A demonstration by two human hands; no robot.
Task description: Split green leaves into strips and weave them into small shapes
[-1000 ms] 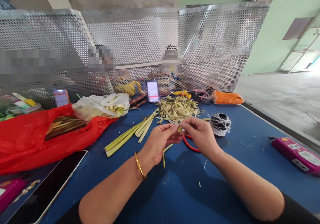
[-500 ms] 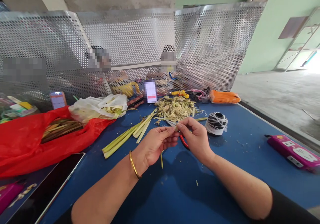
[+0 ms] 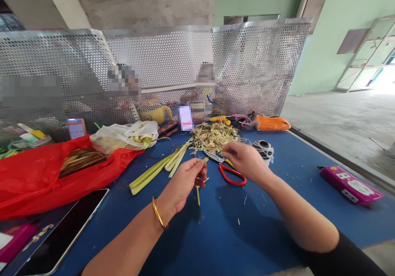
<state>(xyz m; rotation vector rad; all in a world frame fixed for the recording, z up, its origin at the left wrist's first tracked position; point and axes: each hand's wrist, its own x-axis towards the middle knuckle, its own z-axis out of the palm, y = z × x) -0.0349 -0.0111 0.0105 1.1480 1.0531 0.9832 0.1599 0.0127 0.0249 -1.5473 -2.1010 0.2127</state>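
My left hand (image 3: 187, 182) is closed in a pinch over the middle of the table. Between its thumb and fingers is a pale green plant strip (image 3: 198, 196), whose ends stick out above and below. Farther right, my right hand (image 3: 243, 157) is apart from it, fingers pinched together by the heap of plant scraps (image 3: 212, 138); whatever those fingers hold is hidden. Red-handled scissors (image 3: 232, 175) lie below and left of the right hand, blades toward the heap. Several long green stalks (image 3: 154, 172) lie on the blue table left of the scissors.
A spool of black and white thread (image 3: 264, 151) stands behind my right forearm. To the right lies a purple pouch (image 3: 350, 185). A red plastic bag (image 3: 33, 177) and a tablet (image 3: 64, 230) occupy the left. A perforated metal screen (image 3: 173, 54) borders the back, near a yellow glue gun (image 3: 220, 120).
My hands were together at the plant strip and have separated. The right moved away to the right, toward the scrap heap, uncovering the scissors; the left shifted slightly left with the strip.
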